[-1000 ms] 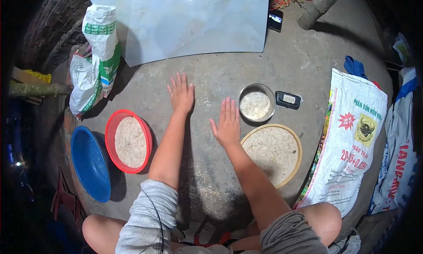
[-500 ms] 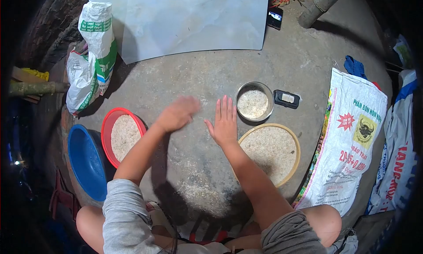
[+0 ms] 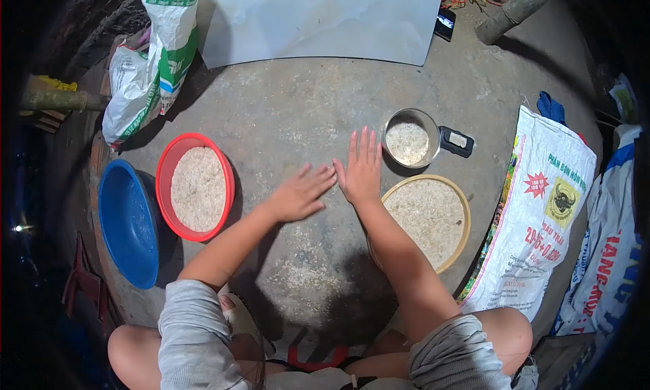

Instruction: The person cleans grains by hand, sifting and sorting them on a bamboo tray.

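Note:
My left hand (image 3: 305, 192) lies palm down with fingers spread over the concrete floor (image 3: 284, 112), its fingertips by the thumb of my right hand. My right hand (image 3: 361, 170) is flat, fingers stretched forward and thumb out, holding nothing. Right beside it stand a round metal bowl (image 3: 409, 116) and a round tray with a yellow rim (image 3: 468, 217), both containing pale, rice-like grain. To the left, a red basin (image 3: 229, 187) contains more of this grain. Loose grains (image 3: 305, 278) are scattered on the floor between my arms.
A blue basin (image 3: 128, 221) tilts beside the red one. White sacks stand at the back left (image 3: 172, 45) and right (image 3: 542, 221). A small black device (image 3: 456, 141) sits beside the metal bowl. At the back are a grey sheet (image 3: 318, 24), a phone (image 3: 444, 26) and a pole (image 3: 518, 14).
My left hand has come nearer to my body and slightly right, close to my right thumb, its fingers now spread. My right hand stays nearly in place. The camera view has shifted.

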`<action>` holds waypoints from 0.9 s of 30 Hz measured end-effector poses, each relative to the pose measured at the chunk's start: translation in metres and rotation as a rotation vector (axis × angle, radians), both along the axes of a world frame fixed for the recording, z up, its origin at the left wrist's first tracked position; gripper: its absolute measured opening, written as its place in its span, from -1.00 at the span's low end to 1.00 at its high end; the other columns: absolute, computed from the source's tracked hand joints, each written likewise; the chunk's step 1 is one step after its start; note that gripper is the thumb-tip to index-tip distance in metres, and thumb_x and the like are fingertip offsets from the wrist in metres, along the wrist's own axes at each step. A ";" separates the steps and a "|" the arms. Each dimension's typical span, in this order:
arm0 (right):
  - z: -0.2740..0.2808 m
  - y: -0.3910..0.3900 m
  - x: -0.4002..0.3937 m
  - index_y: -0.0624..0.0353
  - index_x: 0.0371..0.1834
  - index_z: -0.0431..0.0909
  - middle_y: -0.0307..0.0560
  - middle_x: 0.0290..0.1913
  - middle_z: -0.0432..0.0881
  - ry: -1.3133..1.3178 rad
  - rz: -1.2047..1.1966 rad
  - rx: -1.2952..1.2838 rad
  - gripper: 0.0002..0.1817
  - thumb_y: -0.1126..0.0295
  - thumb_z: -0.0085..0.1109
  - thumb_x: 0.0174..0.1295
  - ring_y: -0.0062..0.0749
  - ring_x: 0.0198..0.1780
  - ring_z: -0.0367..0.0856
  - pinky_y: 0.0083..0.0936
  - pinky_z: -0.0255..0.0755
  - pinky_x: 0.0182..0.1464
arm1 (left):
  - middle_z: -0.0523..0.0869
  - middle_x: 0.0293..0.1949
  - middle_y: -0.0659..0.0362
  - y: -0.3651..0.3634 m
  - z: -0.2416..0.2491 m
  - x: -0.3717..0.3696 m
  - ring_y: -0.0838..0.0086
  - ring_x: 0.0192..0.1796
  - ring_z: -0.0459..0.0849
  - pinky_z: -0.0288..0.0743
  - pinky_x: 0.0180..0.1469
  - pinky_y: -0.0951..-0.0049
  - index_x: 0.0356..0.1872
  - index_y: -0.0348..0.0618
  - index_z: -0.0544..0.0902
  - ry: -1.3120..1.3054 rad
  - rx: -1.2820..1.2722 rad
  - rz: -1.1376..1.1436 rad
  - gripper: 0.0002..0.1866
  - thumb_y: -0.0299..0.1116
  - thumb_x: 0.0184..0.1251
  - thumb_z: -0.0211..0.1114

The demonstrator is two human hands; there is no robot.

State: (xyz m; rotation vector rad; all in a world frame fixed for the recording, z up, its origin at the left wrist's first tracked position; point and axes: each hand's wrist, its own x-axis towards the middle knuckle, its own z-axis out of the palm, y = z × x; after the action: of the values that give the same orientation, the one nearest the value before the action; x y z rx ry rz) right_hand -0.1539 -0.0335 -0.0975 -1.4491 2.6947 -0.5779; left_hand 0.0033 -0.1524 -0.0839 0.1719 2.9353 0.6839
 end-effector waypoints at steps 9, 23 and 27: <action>-0.003 0.001 0.004 0.36 0.33 0.05 0.27 0.40 -0.05 0.064 0.007 0.010 -0.21 -0.05 -0.09 0.23 0.10 0.43 -0.14 -0.06 -0.23 0.40 | 0.04 0.40 0.00 0.011 -0.012 0.020 0.08 0.44 -0.08 -0.23 0.39 -0.03 0.36 -0.09 0.12 0.098 -0.203 0.579 -0.35 -0.12 0.28 0.04; -0.003 -0.001 0.010 0.36 0.36 0.00 0.30 0.41 -0.13 0.089 0.034 0.052 -0.12 -0.13 -0.07 0.17 0.15 0.44 -0.22 -0.01 -0.33 0.40 | 0.04 0.41 0.03 0.028 -0.033 0.036 0.09 0.44 -0.07 -0.23 0.39 0.00 0.36 0.10 0.18 0.043 -0.385 1.424 -0.45 -0.13 0.34 -0.06; 0.002 0.003 0.053 0.32 0.37 -0.02 0.31 0.42 -0.15 0.007 0.245 0.079 -0.12 -0.10 -0.03 0.15 0.11 0.45 -0.25 -0.03 -0.35 0.41 | 0.02 0.42 0.05 0.027 -0.033 0.038 0.09 0.45 -0.10 -0.24 0.39 -0.01 0.36 0.09 0.18 0.041 -0.375 1.428 -0.44 -0.12 0.32 -0.05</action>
State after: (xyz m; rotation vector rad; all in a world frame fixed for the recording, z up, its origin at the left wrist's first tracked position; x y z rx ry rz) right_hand -0.1011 -0.0309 -0.0952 -1.7259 2.4594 -0.4458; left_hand 0.0412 -0.1253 -0.1174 -2.0154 2.6881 0.1360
